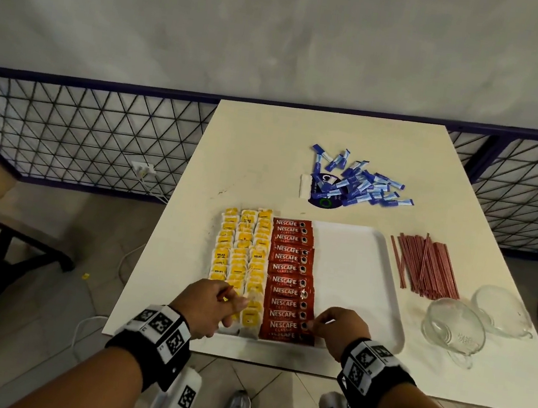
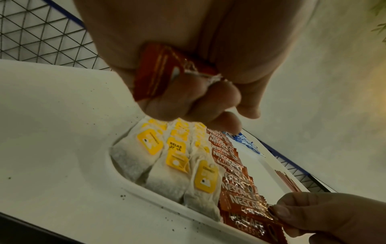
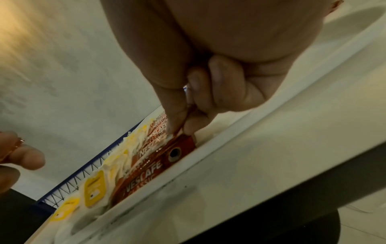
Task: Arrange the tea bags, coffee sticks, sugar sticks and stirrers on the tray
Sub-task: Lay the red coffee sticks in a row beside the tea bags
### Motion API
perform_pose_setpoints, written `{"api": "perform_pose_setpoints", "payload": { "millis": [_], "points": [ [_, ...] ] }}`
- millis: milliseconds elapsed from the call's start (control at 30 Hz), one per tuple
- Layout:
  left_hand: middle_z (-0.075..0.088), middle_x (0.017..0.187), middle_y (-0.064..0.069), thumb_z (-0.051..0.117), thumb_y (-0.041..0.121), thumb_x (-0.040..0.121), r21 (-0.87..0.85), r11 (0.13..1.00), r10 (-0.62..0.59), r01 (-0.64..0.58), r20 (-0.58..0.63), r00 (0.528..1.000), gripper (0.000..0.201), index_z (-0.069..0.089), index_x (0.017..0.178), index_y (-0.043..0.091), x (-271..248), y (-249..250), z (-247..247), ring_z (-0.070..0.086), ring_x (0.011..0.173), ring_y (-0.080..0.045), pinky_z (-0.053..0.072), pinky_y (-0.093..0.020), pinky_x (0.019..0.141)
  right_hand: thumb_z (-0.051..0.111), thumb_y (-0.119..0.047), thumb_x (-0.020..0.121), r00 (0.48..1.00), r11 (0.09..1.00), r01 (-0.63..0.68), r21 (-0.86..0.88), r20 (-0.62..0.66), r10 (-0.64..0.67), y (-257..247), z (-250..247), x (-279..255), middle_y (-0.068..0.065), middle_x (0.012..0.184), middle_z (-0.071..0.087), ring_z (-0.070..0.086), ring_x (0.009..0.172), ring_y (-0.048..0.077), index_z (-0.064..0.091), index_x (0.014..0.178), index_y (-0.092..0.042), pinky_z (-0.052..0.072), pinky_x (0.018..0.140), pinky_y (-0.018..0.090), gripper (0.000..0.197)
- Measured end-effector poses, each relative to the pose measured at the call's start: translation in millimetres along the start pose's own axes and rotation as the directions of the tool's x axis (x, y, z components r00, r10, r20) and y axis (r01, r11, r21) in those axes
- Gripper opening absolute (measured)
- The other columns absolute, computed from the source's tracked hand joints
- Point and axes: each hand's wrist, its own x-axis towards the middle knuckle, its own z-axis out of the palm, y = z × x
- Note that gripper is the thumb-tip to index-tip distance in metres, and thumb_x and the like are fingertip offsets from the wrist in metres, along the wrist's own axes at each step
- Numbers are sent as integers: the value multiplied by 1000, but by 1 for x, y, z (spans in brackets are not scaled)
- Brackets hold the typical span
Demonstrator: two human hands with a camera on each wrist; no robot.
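A person's two hands work at the near edge of a white tray on a white table. The left hand is clenched around a small bundle of red coffee sticks, their ends poking out of the fist in the left wrist view, and hovers over the near end of the tea bags. These lie in three columns with yellow tags, running away from the left hand along the tray's left side.

The right hand pinches, between thumb and forefinger, the right end of a coffee stick that lies almost last in a red column. That column runs away from the right hand, just beside the tea bags. One more red stick lies nearer still, against the tray's near rim. The part of the tray beyond and to the right of the right hand is bare white.

Off the tray, red stirrers lie bunched on the table well to the right of the right hand. Blue sugar sticks sit in a loose heap far ahead of both hands, past the tray's far edge. Two clear glass cups rest on their sides to the right of the right hand, near the stirrers.
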Motion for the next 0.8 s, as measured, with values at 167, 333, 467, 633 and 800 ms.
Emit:
{"api": "perform_pose_setpoints", "payload": {
  "millis": [167,333,467,633,800],
  "points": [
    [65,63,-1,61,42,89,12,1000,17,-17,5,1000,29,59,84,14,0,-2,-1,46,40,-14,37,-20,39,71,-38,81,1000,996,-3,-94,-22,1,-2,1,-4,-5,80,61,61,82,15,61,76,-24,50,71,26,18],
    [65,63,-1,61,43,89,-11,1000,9,-9,12,1000,30,58,86,14,1,-3,-1,46,41,-15,37,-21,40,72,-44,79,1000,995,5,-103,9,-4,-4,-2,-9,-6,80,61,56,75,10,62,83,-21,43,63,22,25],
    [64,63,-2,63,42,88,-59,998,-1,2,19,1000,30,59,90,12,0,-2,-4,49,42,-16,38,-23,41,69,-51,78,999,993,35,-113,2,-35,-8,-13,-14,-5,79,63,58,73,9,61,82,-21,43,60,22,32],
    [66,66,-3,69,32,85,-60,996,82,-73,159,984,26,55,104,23,-4,25,3,54,45,-18,41,-25,41,67,-44,83,882,887,461,39,88,-462,-49,-24,-37,-16,91,64,60,84,3,62,90,-37,47,70,19,11],
    [69,74,-2,73,27,82,3,983,172,-182,318,932,35,53,111,25,-6,60,9,62,48,-17,46,-26,44,68,-32,85,754,769,636,64,160,-637,-73,-26,-49,-20,86,66,58,81,-5,68,88,-40,46,76,18,8]
  ]
}}
